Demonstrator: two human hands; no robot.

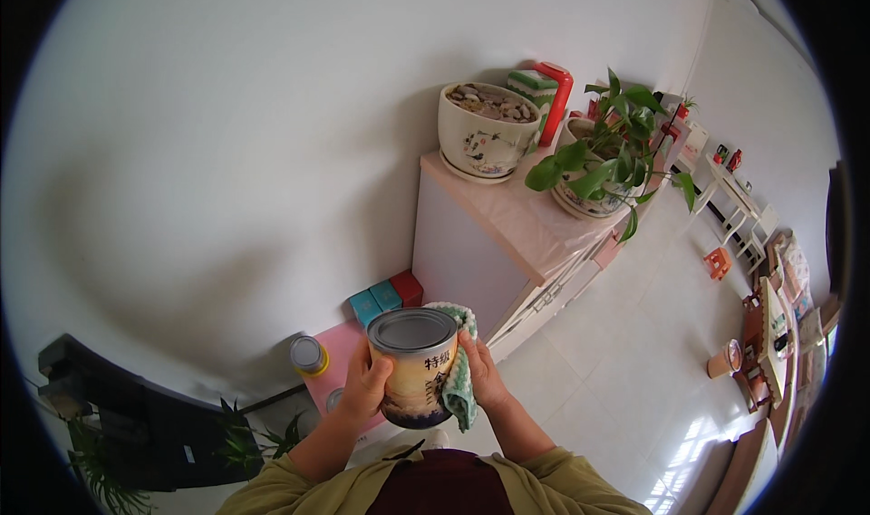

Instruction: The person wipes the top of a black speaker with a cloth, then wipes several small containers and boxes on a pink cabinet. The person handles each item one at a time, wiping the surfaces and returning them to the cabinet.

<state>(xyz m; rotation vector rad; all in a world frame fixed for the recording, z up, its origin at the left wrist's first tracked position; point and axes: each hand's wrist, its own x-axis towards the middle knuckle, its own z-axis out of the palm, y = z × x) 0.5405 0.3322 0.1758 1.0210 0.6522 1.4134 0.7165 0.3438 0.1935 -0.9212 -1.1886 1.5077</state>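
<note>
A large round tin can [409, 379] with a grey metal lid is held upright in front of my body. Its printed side is yellow above and dark below, and bears writing. My left hand [367, 382] grips the can's left side, thumb toward the front. On the other side, my right hand [482, 372] presses a green-and-white knitted cloth [461, 386] against the can. Part of the cloth sticks up behind the lid. The fingers behind the can are hidden.
Below stands a pink-topped surface [340, 352] with a smaller can [308, 354] and blue boxes [375, 302]. A cabinet [469, 229] ahead carries a pebble-filled flowerpot [486, 134] and a leafy potted plant [598, 168]. At left is a black object [156, 433]; an orange stool [718, 262] stands far right.
</note>
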